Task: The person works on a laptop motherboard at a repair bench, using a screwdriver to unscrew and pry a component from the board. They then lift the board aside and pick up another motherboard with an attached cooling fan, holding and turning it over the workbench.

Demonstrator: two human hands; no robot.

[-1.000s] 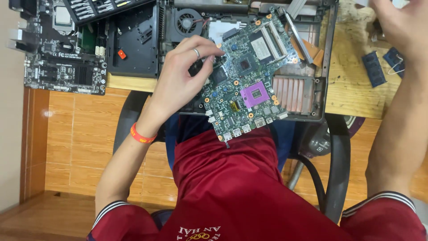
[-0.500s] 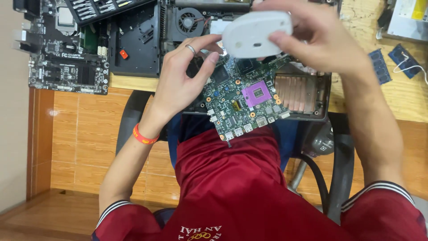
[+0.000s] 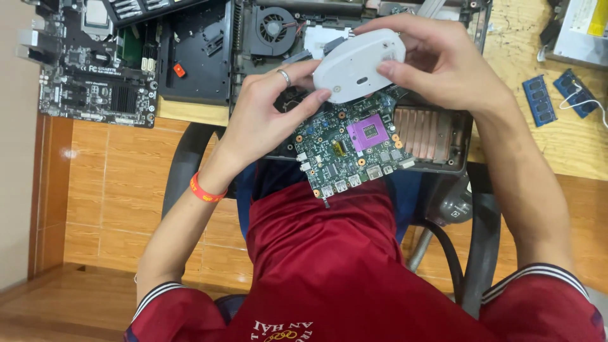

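White mouse (image 3: 360,65) — one, left hand (image 3: 266,120), right hand (image 3: 443,63), one green board (image 3: 351,149)

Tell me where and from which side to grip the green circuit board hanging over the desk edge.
Grip the green circuit board by its bare near edge, probably from below, the person's side. That end overhangs the open laptop chassis toward the lap, free and reachable. The far end lies under the white mouse and both hands, left hand and right hand. Avoid the purple socket.
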